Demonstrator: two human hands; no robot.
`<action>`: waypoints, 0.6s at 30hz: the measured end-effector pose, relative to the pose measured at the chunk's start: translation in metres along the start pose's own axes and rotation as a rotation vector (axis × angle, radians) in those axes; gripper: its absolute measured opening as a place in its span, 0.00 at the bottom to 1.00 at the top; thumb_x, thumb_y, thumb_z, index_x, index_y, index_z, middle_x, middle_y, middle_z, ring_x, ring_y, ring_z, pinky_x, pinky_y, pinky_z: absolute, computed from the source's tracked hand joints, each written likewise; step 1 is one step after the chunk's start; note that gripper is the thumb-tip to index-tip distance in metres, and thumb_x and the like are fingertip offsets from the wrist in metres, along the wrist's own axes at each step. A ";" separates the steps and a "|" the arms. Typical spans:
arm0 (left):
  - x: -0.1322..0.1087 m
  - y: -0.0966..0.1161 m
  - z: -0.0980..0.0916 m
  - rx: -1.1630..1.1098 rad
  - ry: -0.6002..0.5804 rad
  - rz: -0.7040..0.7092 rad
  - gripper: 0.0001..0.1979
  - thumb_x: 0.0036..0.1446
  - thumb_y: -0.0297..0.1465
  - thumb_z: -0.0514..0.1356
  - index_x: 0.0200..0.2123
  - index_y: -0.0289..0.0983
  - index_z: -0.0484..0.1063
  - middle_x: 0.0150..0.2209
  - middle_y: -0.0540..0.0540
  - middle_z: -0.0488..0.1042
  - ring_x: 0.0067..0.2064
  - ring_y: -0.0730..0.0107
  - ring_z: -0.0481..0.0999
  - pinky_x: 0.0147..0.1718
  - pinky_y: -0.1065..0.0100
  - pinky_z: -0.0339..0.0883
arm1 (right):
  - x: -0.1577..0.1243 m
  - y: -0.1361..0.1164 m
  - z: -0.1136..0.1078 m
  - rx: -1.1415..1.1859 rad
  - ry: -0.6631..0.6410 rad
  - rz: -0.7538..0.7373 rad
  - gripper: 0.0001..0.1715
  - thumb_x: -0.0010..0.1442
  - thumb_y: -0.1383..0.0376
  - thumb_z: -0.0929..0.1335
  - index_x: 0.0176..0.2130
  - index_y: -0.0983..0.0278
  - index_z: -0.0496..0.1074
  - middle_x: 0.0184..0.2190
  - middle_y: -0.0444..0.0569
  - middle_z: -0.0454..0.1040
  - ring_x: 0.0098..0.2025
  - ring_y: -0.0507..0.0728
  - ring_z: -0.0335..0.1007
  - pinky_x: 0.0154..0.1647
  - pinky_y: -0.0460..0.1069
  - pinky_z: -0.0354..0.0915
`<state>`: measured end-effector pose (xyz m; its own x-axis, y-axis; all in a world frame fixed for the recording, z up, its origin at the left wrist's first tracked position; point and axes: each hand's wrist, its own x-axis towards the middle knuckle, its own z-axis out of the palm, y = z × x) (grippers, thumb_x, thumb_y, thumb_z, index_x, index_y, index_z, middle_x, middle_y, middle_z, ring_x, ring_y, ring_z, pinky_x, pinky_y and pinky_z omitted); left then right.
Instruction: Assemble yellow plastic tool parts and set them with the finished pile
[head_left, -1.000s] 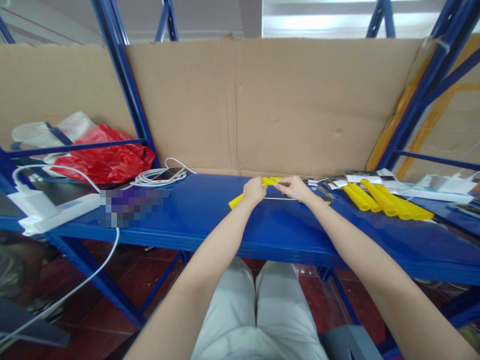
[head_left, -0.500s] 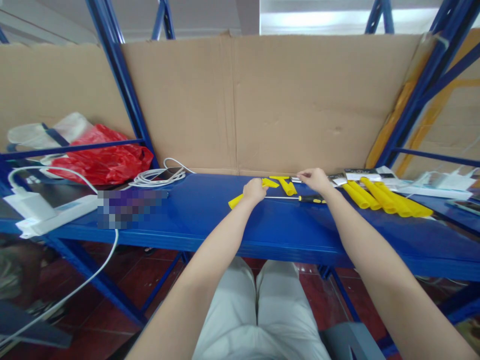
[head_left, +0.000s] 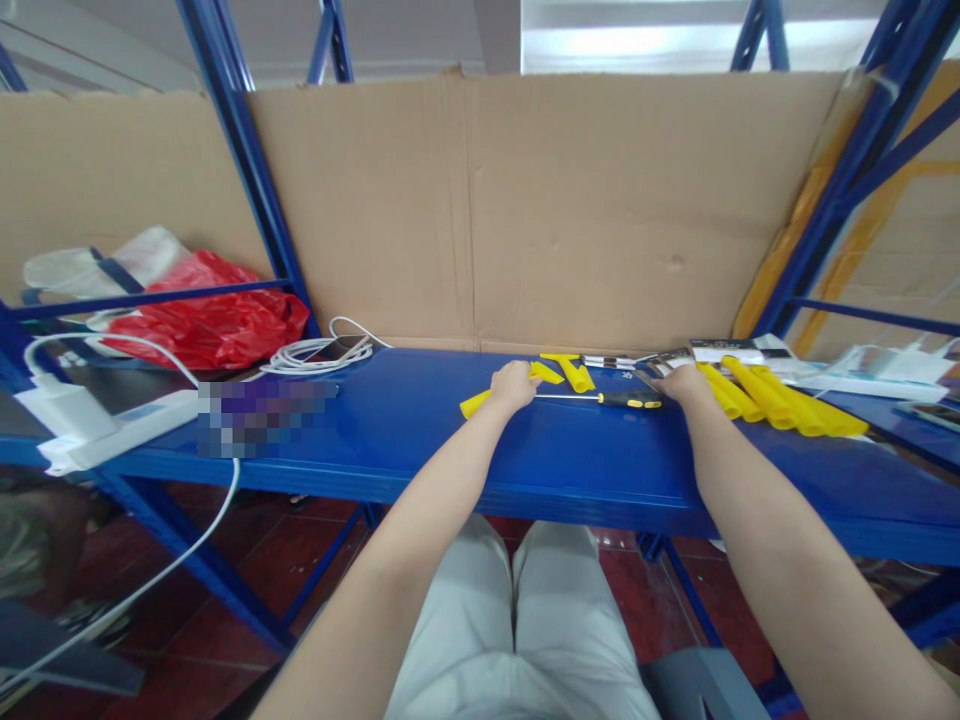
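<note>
My left hand (head_left: 513, 386) is closed round a yellow T-shaped piece, whose ends (head_left: 474, 404) stick out on both sides of the fist. Beside it lies another yellow T-shaped piece (head_left: 576, 374). A screwdriver (head_left: 630, 399) with a black and yellow handle rests on the blue shelf, its shaft pointing at my left hand. Farther right, my right hand (head_left: 684, 384) reaches down by the metal tools and packets, left of a row of yellow tubes (head_left: 761, 393). Its fingertips are too small to make out, so what they touch is unclear.
A white power strip (head_left: 124, 430), a coiled white cable (head_left: 319, 356) and a red plastic bag (head_left: 217, 315) are on the left. Cardboard (head_left: 585, 210) stands behind the blue shelf (head_left: 420, 430). More white plugs (head_left: 892, 365) sit at the right.
My right hand has moved right and slightly down, from behind the screwdriver to beside the row of yellow tubes. My left hand still grips the yellow piece, almost in place.
</note>
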<state>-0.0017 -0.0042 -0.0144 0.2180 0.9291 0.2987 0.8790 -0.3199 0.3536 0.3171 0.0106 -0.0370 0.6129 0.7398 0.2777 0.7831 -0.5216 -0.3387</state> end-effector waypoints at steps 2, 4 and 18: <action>0.001 -0.001 0.001 0.000 0.006 0.019 0.14 0.62 0.35 0.60 0.48 0.37 0.78 0.53 0.40 0.77 0.55 0.60 0.75 0.53 0.67 0.65 | -0.001 0.001 0.002 -0.010 -0.005 -0.007 0.25 0.51 0.56 0.75 0.44 0.70 0.78 0.42 0.69 0.77 0.47 0.70 0.77 0.41 0.56 0.72; 0.001 -0.001 0.002 -0.002 0.004 0.039 0.14 0.61 0.34 0.61 0.49 0.37 0.78 0.53 0.40 0.77 0.55 0.61 0.75 0.53 0.68 0.65 | -0.002 0.001 0.001 -0.019 -0.019 -0.014 0.24 0.51 0.59 0.75 0.45 0.71 0.77 0.43 0.70 0.77 0.47 0.70 0.77 0.41 0.56 0.72; 0.002 -0.002 0.004 -0.020 -0.012 0.080 0.14 0.61 0.34 0.62 0.49 0.37 0.77 0.54 0.40 0.76 0.56 0.61 0.74 0.54 0.68 0.65 | -0.011 -0.004 -0.010 -0.049 -0.091 -0.001 0.22 0.50 0.62 0.75 0.44 0.70 0.78 0.42 0.68 0.78 0.46 0.69 0.77 0.39 0.53 0.73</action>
<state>-0.0016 -0.0009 -0.0181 0.2928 0.9025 0.3158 0.8498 -0.3970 0.3466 0.3081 0.0004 -0.0292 0.6013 0.7749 0.1949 0.7896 -0.5390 -0.2934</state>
